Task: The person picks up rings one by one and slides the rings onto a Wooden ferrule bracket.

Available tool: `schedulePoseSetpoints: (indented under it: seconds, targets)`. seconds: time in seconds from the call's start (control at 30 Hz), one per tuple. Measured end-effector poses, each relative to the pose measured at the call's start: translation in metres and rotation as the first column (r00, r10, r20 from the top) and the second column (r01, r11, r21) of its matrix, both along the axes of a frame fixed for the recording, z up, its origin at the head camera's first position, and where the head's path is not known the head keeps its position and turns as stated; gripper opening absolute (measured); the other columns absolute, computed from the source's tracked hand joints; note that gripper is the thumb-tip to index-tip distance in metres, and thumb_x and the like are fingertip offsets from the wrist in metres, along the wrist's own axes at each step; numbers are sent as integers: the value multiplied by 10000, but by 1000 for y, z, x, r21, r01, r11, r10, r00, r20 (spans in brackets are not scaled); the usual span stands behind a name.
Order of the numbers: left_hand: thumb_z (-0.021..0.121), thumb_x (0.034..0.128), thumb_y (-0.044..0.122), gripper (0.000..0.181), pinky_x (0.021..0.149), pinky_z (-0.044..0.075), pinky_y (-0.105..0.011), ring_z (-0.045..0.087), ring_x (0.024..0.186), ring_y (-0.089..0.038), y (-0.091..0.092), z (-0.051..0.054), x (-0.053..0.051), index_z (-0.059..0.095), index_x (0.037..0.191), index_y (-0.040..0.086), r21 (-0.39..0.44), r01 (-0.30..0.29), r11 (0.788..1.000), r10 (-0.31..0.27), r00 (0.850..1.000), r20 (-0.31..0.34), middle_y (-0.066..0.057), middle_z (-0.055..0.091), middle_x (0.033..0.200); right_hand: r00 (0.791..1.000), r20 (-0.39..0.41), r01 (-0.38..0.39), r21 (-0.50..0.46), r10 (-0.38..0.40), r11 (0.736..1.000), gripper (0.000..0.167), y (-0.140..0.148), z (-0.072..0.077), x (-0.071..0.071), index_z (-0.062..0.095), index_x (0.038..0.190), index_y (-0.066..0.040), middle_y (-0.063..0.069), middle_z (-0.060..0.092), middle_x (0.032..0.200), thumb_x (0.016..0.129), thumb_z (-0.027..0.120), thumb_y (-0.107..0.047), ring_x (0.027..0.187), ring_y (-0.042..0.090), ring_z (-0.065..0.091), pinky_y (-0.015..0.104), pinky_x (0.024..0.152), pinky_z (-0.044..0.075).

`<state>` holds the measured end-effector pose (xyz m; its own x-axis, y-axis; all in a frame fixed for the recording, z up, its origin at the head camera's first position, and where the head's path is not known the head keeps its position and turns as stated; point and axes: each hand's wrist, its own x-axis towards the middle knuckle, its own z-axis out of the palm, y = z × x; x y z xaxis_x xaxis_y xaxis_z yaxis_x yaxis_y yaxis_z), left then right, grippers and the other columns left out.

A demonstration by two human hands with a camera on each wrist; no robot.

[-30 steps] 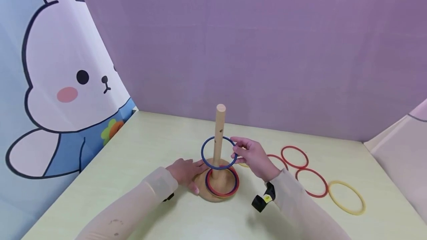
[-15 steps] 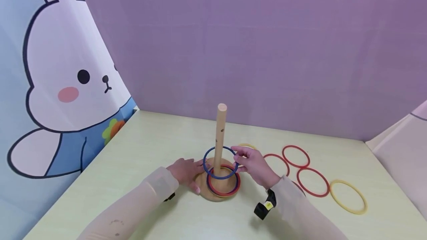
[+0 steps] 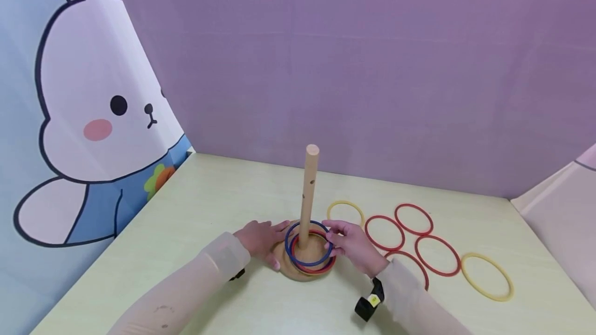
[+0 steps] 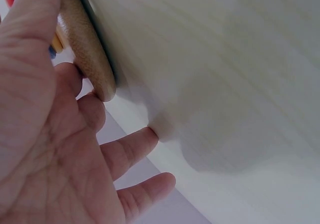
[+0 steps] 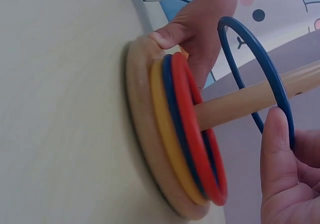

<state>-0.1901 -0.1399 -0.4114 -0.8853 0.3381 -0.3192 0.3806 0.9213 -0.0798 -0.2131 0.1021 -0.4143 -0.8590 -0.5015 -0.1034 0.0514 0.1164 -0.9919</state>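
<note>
My right hand (image 3: 356, 248) pinches a blue ring (image 5: 265, 58) between thumb and fingers. This ring encircles the wooden post (image 3: 309, 190), tilted, a little above the stacked rings. The stack around the post's foot shows a red ring (image 5: 189, 114) on top, another blue ring (image 5: 176, 111) under it, and a yellow ring (image 5: 162, 114) lowest. My left hand (image 3: 261, 242) rests on the left edge of the round wooden base (image 3: 289, 273), fingers spread. In the left wrist view, its outer fingers (image 4: 127, 151) extend past the base edge.
Several red rings, among them a far one (image 3: 430, 219), lie flat on the table (image 3: 223, 185) to the right. One yellow ring (image 3: 345, 201) lies behind my right hand, another (image 3: 498, 299) at the far right. A purple cloth (image 3: 354, 76) hangs behind the table.
My right hand has lowered the blue ring down along the post, nearly to the stack. The left hand stays on the base. Loose rings behind the right hand show more fully.
</note>
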Motion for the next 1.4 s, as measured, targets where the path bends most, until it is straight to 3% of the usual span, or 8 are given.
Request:
schedulePoseSetpoints:
  seconds: [0.47, 1.03, 1.4]
  targets:
    - [743, 725, 567, 901, 903, 478, -451, 469, 1281, -303, -1, 5, 4, 374, 1485, 256, 17, 12, 1000, -12, 1000, 1, 76, 311, 1542, 1000, 24, 4, -47, -3, 999, 407, 6, -12, 3, 395, 1344, 178, 53, 501, 890, 963, 466, 52, 744, 108, 614, 193, 617, 526]
    - [751, 723, 552, 905, 937, 454, -475, 458, 1286, -314, -2, 7, 6, 376, 1484, 238, 35, 22, 999, -22, 1000, -2, 64, 305, 1545, 999, 48, -22, -45, 24, 999, 424, 15, -12, 1, 369, 1347, 192, 65, 526, 894, 968, 474, 34, 761, 120, 623, 243, 665, 552]
    - [756, 711, 550, 923, 949, 440, -486, 447, 1291, -336, -3, 7, 5, 370, 1487, 235, 49, 19, 999, -20, 1000, 4, 52, 303, 1547, 1000, -27, 5, 61, -3, 998, 404, 13, -13, 2, 442, 1301, 181, 68, 551, 863, 941, 530, 22, 602, 110, 577, 233, 547, 519]
